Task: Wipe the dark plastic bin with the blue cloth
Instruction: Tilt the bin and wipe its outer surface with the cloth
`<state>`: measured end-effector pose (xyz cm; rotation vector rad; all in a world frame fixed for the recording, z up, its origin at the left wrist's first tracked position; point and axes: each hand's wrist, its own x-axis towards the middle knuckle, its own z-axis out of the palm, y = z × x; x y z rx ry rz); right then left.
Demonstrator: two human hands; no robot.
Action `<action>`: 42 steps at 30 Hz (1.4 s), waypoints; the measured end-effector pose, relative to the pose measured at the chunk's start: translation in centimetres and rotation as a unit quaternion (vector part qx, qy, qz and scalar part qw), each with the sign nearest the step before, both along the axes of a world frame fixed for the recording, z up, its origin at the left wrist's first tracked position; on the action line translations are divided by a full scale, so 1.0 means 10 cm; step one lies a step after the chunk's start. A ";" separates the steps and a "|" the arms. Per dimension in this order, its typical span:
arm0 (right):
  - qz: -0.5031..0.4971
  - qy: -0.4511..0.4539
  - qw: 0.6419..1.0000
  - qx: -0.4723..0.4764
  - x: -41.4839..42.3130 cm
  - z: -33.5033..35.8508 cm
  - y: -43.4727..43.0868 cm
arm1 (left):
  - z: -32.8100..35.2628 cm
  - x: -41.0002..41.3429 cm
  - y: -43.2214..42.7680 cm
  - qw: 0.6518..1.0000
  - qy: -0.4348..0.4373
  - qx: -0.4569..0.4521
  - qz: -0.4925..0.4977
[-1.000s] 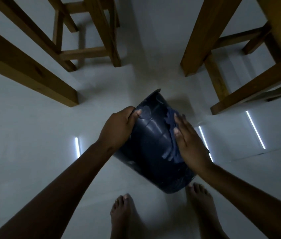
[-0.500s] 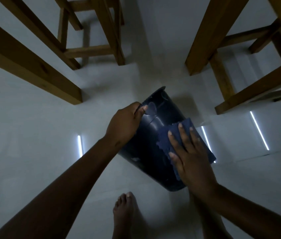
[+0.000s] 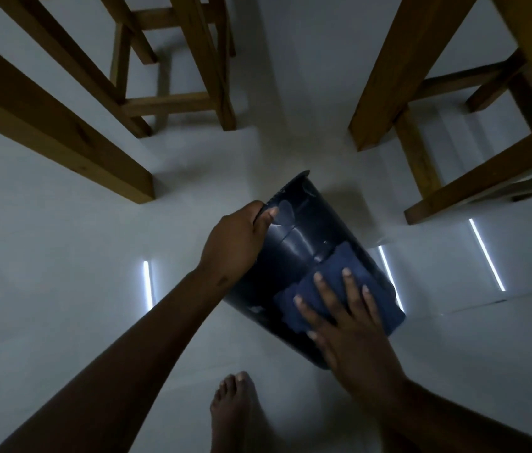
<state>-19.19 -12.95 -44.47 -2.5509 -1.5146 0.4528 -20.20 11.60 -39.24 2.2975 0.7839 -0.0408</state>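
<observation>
Pale glossy floor (image 3: 62,289) all around, streaked with light reflections, wooden furniture legs (image 3: 62,132) standing beyond the bin on both sides. Dead centre, the dark plastic bin (image 3: 300,243) is tipped on its side above the floor. Left hand (image 3: 235,243) clamps the rim, fingers curled tight over it. Right hand (image 3: 349,325) lies flat on the wall, fingers spread, pinning the blue cloth (image 3: 339,289). Press too hard and that slick plastic may twist out of the rim grip, or the cloth could bunch and skid.
</observation>
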 end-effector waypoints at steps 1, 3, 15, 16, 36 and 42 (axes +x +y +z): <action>0.035 -0.014 0.999 0.007 0.00 0.00 0.05 | 0.00 0.00 0.01 1.000 -0.001 -0.002 0.000; 0.072 -0.034 0.997 0.016 0.13 0.02 0.24 | -0.01 0.01 0.01 1.000 -0.008 -0.004 -0.008; -0.078 0.031 0.996 0.022 0.18 0.06 0.19 | -0.02 -0.18 -0.01 0.999 -0.030 -0.011 -0.001; -0.036 0.007 0.999 0.015 0.06 0.05 0.19 | -0.02 -0.15 -0.02 0.999 -0.034 -0.006 -0.004; -0.089 0.060 0.990 0.087 0.64 0.03 0.41 | 0.05 0.04 -0.11 1.000 -0.022 0.000 -0.021; -0.103 0.059 0.991 0.065 0.46 0.04 0.32 | 0.02 0.02 -0.09 1.000 -0.005 -0.017 -0.002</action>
